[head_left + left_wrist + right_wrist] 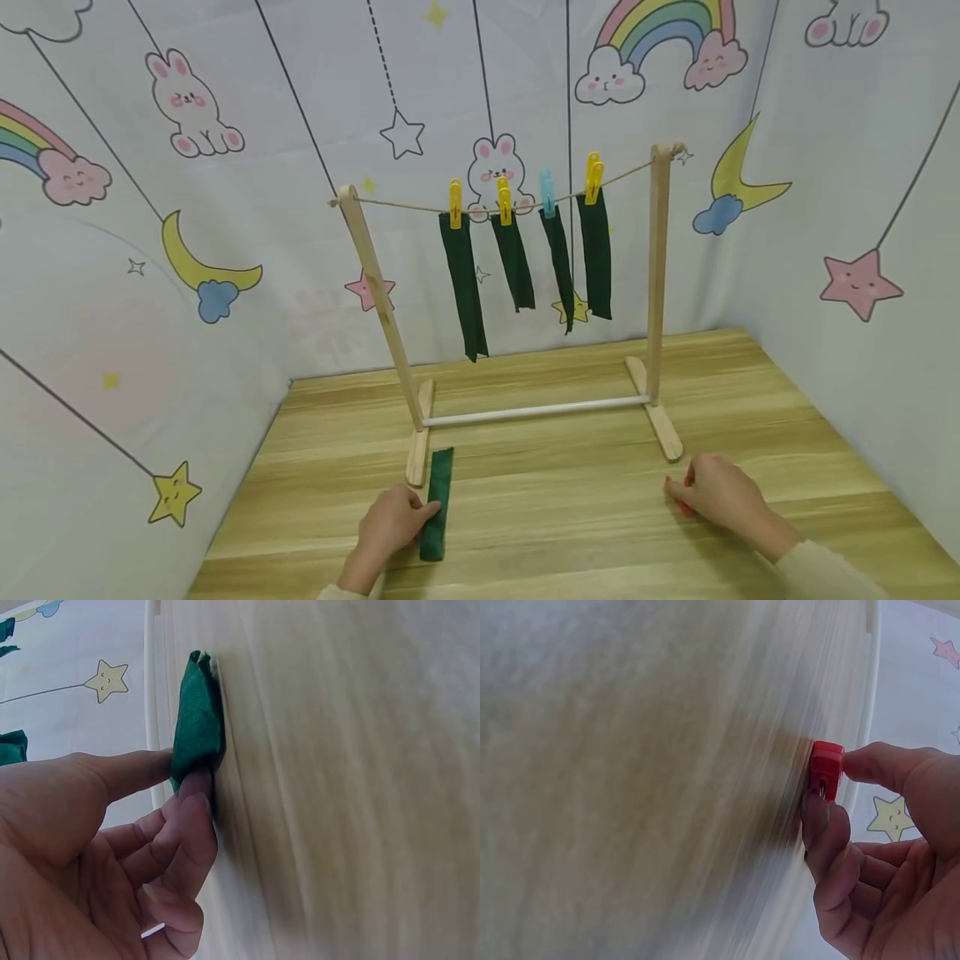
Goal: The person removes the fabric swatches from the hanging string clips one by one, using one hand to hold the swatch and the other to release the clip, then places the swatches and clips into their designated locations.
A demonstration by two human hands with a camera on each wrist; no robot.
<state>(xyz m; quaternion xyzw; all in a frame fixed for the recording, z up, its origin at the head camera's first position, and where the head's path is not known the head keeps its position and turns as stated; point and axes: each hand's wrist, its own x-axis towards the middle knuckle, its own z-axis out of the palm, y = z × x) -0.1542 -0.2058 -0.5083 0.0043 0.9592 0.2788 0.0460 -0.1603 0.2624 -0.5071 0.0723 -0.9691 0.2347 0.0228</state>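
Note:
A dark green strip of cloth (437,533) lies on the table at the front left. My left hand (390,527) pinches its edge between thumb and fingers; in the left wrist view the cloth (199,720) rises slightly from the wood. Over at the front right, my right hand (723,492) holds a red clothespin (684,505) low at the tabletop. The right wrist view shows the red clothespin (826,766) between thumb and forefinger. Behind both hands, several green strips (463,283) hang from a string, each under a yellow clothespin (455,204) or a light blue clothespin (547,196).
The string (401,205) runs between a left wooden post (382,308) and a right wooden post (657,275). A white rod (536,411) joins their feet near the tabletop. Printed fabric walls (315,333) enclose the wooden table (555,500) at the back and sides.

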